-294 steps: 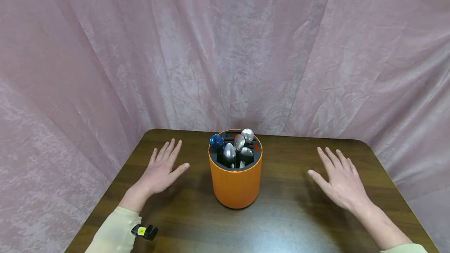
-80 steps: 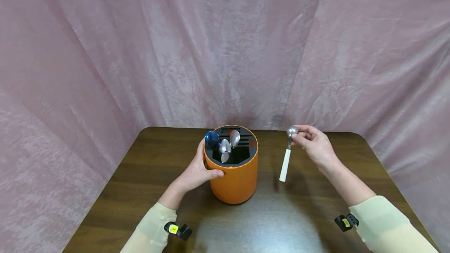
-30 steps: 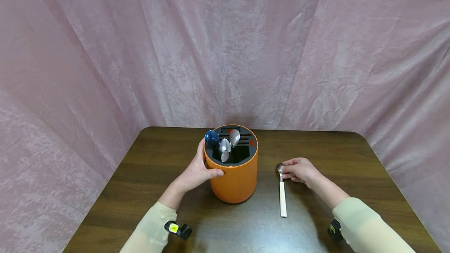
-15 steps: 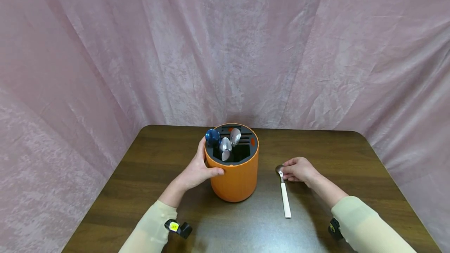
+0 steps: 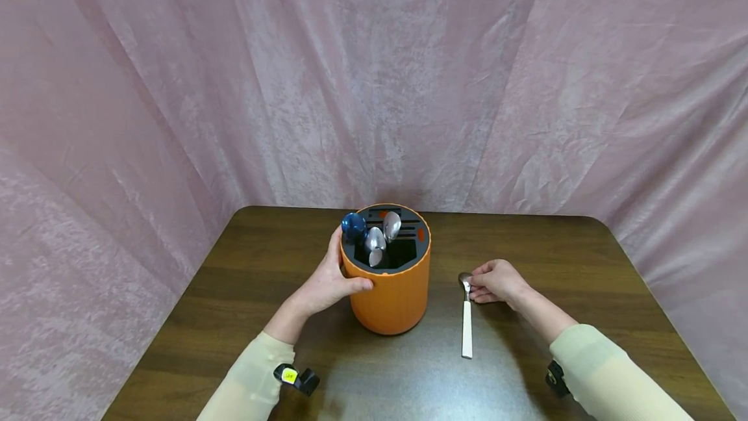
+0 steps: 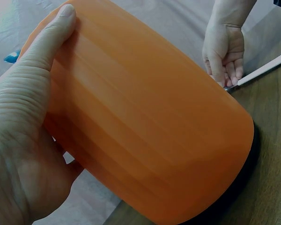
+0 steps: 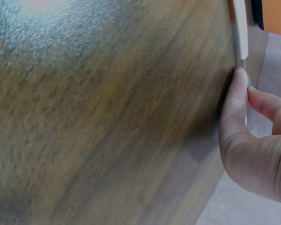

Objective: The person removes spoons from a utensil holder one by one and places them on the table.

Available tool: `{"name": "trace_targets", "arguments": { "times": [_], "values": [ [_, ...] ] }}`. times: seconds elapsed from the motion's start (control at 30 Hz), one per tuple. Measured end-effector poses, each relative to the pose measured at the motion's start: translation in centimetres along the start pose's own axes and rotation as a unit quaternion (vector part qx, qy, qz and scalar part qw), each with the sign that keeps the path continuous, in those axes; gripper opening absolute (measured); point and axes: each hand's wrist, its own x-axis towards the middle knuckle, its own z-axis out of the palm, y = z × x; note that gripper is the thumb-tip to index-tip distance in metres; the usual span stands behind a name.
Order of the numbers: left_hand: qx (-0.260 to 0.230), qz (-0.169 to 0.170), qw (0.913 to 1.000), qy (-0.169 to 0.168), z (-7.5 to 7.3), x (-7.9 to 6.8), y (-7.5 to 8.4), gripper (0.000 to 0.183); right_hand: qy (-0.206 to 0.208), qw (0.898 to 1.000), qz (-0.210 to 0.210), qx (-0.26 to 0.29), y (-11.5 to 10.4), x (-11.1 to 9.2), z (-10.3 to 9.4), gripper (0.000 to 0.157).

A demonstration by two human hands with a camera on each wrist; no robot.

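Note:
An orange cylindrical utensil holder (image 5: 390, 304) with a dark slotted top stands upright on the table. My left hand (image 5: 324, 286) grips its left side, thumb across the front near the rim; the fingers behind are mostly hidden. In the left wrist view, the holder's wall (image 6: 150, 108) fills most of the picture. To its right lies a spoon with a white handle (image 5: 467, 330) and silver bowl, handle toward me. My right hand (image 5: 498, 282) pinches this spoon near its neck, low at the tabletop. The right wrist view shows the thumb (image 7: 267, 105) and a finger at the neck.
Inside the holder stand a blue spoon (image 5: 353, 227) and several silver ones, such as this spoon (image 5: 391, 226), bowls up. The wooden table (image 5: 280, 239) has rounded far corners. Behind it hangs a pink curtain (image 5: 374, 83).
Since 2.7 s ago my right hand has lowered the spoon from the air to the table. Over the last half second its handle end swings slightly left. My left hand keeps its grip.

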Motion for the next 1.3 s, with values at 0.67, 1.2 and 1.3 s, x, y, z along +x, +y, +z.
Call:
{"name": "trace_targets", "arguments": {
  "times": [0.67,1.2,1.3],
  "values": [
    [-0.002,0.003,1.0,0.0,0.0,0.0,-0.2,0.116,0.049,0.997,-0.037,-0.051,-1.4,-1.1,-1.0,0.032],
    [-0.005,-0.007,1.0,0.0,0.0,-0.2,-0.2,0.115,0.068,0.992,-0.084,-0.066,-4.1,-2.7,-1.2,0.043],
    [-0.001,-0.012,0.9999,0.004,0.1,-0.2,-0.2,0.115,0.076,0.989,-0.096,-0.079,-4.8,-3.1,-1.4,0.048]
  ]
}}
